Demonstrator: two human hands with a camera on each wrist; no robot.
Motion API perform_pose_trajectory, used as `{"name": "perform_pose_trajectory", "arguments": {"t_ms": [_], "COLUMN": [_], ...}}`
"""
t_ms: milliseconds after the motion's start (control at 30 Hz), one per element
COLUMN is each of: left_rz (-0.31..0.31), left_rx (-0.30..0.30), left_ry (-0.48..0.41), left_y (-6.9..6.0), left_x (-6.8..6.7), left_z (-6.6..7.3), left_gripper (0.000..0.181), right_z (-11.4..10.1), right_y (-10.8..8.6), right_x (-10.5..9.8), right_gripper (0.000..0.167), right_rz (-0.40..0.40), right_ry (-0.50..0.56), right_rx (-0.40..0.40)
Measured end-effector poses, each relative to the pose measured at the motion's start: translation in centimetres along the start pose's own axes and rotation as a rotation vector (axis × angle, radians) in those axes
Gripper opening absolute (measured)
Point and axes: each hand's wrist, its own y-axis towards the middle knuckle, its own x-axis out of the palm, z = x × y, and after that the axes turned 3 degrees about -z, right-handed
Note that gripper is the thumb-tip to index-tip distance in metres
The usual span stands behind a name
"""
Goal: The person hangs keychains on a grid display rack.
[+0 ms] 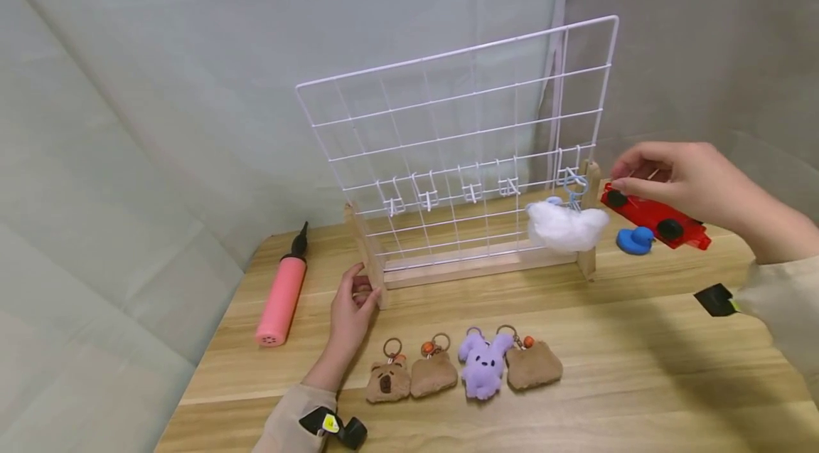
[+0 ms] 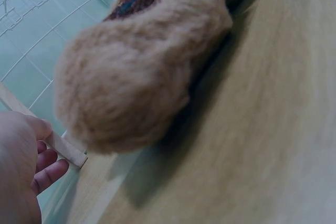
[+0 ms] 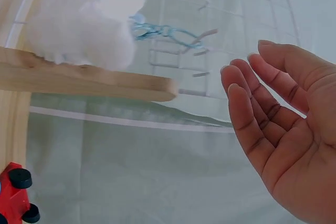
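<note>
A white wire grid rack stands in a wooden frame (image 1: pixel 480 269). My left hand (image 1: pixel 350 311) grips the foot of its left wooden post (image 1: pixel 366 247), thumb on one side and fingers on the other. On the rightmost hook hangs a fluffy white cloud-shaped plush keychain (image 1: pixel 566 227) by a blue ring. Just right of it is my right hand (image 1: pixel 697 179); the right wrist view shows its fingers loosely bent, holding nothing. Below that hand lies a red toy car (image 1: pixel 646 217) with black wheels, partly covered by the hand in the head view.
In front of the rack lie a brown bear keychain (image 1: pixel 388 380), two more brown plush keychains (image 1: pixel 434 375) and a purple one (image 1: pixel 483 366). A pink hand pump (image 1: pixel 283 300) lies at left. Beside the car sits a blue rubber duck (image 1: pixel 635 240). Several white hooks (image 1: pixel 472 192) line the grid.
</note>
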Motion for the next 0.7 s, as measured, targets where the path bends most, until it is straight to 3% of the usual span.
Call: {"name": "perform_pose_trajectory", "arguments": {"t_ms": [367,700], "left_rz": [-0.002,-0.003], "left_rx": [-0.009,0.001], "left_ry": [0.011,0.002], "left_y": [0.1,0.0], "left_x": [-0.1,0.0], "left_z": [0.0,0.1], "left_gripper": [0.053,0.052], "right_z": [-1.3,-3.0], "right_y": [-2.8,-4.3], "right_x": [0.2,1.8], "right_gripper": [0.02,0.029], "right_rz": [0.1,0.167], "right_ry": [0.053,0.097], "right_rx": [-0.079,-0.349]}}
